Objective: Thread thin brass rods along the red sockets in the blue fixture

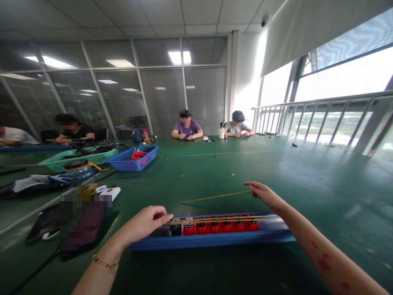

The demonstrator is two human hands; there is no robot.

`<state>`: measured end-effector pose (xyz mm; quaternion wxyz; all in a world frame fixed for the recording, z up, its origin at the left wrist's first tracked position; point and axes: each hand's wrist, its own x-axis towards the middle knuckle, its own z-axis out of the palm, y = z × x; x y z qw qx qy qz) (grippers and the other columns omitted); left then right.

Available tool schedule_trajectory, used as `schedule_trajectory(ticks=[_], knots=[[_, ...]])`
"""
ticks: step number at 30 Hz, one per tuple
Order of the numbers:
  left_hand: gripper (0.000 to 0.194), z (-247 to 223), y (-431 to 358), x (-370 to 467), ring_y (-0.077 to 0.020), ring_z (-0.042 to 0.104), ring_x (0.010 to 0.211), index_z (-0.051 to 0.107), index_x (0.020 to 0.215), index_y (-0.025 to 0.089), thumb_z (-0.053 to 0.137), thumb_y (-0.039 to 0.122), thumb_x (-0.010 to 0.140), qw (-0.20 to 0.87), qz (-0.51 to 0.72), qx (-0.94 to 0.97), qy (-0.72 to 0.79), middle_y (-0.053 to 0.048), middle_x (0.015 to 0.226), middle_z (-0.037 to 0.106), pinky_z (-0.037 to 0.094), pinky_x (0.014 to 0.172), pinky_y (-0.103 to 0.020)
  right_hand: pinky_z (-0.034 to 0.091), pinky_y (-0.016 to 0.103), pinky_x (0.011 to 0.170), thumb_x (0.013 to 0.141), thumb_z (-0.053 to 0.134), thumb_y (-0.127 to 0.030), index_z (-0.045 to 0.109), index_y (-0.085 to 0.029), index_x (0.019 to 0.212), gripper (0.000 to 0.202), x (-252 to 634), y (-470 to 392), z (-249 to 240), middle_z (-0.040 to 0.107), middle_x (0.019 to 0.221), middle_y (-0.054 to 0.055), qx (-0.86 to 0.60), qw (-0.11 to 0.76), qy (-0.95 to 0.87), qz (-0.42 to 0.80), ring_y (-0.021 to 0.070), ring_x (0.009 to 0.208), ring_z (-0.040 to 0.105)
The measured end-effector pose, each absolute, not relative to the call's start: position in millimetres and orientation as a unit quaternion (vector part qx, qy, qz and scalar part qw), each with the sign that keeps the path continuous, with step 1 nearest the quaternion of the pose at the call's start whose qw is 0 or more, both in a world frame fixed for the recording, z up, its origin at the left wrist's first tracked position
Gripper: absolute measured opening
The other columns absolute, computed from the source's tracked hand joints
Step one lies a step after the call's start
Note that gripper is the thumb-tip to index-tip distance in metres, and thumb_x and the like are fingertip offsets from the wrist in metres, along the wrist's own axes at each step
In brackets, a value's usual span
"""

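My left hand [152, 221] is closed on the near ends of several thin wooden sticks [215, 220], which stretch to the right above a long blue tray [211, 241]. In the tray stands a row of red holders [214, 226] with dark pieces in them, and a black holder [176, 228] sits at the left end. Beyond the tray, my right hand [260, 192] pinches the right end of a single thin stick [216, 197]. That stick slants slightly down to the left, its far tip close to the table.
A blue basket [135, 159] with a red container inside stands at the back left, beside a green basket [80, 157]. A jar [81, 176], a phone [44, 221] and a dark red case [84, 229] lie left. Several people sit around the green table [276, 164].
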<state>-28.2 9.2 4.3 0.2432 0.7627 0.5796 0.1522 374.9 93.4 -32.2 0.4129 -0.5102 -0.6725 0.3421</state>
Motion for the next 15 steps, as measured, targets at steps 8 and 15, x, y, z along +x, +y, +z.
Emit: schedule_trajectory(ticks=[8, 15], knots=[[0.037, 15.7, 4.3, -27.3, -0.0156, 0.055, 0.072, 0.062, 0.077, 0.018, 0.043, 0.05, 0.073, 0.267, 0.144, 0.775, 0.554, 0.0, 0.076, 0.062, 0.037, 0.062, -0.02, 0.04, 0.024, 0.055, 0.07, 0.054, -0.038, 0.062, -0.017, 0.094, 0.033, 364.7, 103.8, -49.5, 0.057, 0.062, -0.001, -0.493, 0.252, -0.796, 0.245, 0.0127, 0.058, 0.05], [0.029, 25.2, 1.9, -23.3, -0.0156, 0.054, 0.074, 0.064, 0.069, 0.021, 0.047, 0.045, 0.073, 0.184, 0.17, 0.804, 0.539, 0.0, 0.078, 0.061, 0.038, 0.067, -0.022, 0.044, 0.027, 0.068, 0.068, 0.052, -0.022, 0.066, -0.02, 0.089, 0.025, 361.8, 104.6, -48.6, 0.066, 0.079, 0.002, -0.466, 0.192, -0.83, 0.238, 0.016, 0.072, 0.058]])
